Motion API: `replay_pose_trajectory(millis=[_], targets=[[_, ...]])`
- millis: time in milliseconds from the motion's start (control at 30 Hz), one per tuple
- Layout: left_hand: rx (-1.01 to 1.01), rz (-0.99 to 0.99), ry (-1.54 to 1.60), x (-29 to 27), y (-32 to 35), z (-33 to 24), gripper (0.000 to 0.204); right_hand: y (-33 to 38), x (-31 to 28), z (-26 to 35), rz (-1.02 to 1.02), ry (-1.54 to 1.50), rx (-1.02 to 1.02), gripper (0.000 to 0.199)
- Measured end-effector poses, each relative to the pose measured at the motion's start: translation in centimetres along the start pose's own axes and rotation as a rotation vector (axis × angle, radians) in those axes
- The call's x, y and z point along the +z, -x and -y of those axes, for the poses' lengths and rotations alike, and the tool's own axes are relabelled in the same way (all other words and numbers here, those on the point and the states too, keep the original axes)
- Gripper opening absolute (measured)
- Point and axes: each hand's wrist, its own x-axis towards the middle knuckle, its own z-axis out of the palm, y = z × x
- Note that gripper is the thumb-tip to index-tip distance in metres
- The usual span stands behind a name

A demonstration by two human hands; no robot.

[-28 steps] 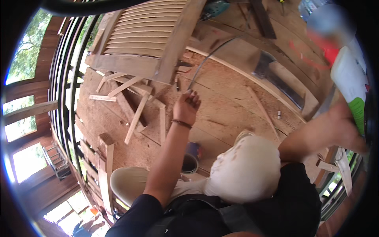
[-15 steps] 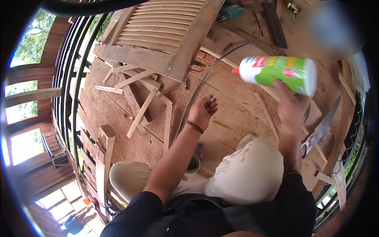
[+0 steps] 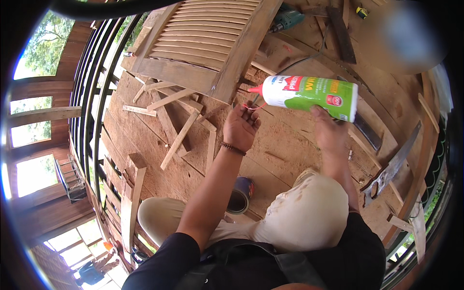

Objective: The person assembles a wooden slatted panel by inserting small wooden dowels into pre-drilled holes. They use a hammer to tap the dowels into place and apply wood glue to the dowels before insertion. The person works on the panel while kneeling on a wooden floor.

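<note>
My right hand is wrapped round a green and white glue bottle, tilted nearly level, its red nozzle toward the left. At the nozzle end, my left hand has its fingers curled in, palm turned up. A thin red cap strap loops from the nozzle to those fingertips, which pinch it; whether a cap sits inside them is hidden. Just beyond the left hand lies a slatted wooden shutter panel, its near corner close to the fingers.
Loose wood strips lie on the sawdust-covered plank floor at left. An open can stands between my knees. A handsaw rests at right, and a green power drill with its cord lies at the far side. Black railing bars run along the left.
The glue bottle has moved left in my right hand, bringing its red nozzle to my left hand. My left fingers, earlier apart from it, now meet the red strap.
</note>
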Motion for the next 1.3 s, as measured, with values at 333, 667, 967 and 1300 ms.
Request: replay_pose_trajectory(millis=[333,667,967,1300], targets=[[-0.088,0.087,0.227,0.0,-0.1,-1.3,0.032,-0.3,-0.4,-2.9,0.039,-0.057,0.048,0.045],[-0.051,0.102,0.235,0.1,-0.8,-1.5,0.022,-0.6,-0.2,-4.6,0.064,-0.006,0.015,0.042],[-0.020,0.110,0.279,0.6,0.0,-1.1,0.021,0.4,-0.2,-6.0,0.043,-0.083,0.032,0.044],[-0.023,0.152,0.284,-0.5,-0.6,-0.8,0.022,1.0,-0.5,-6.6,0.044,-0.138,0.052,0.048]])
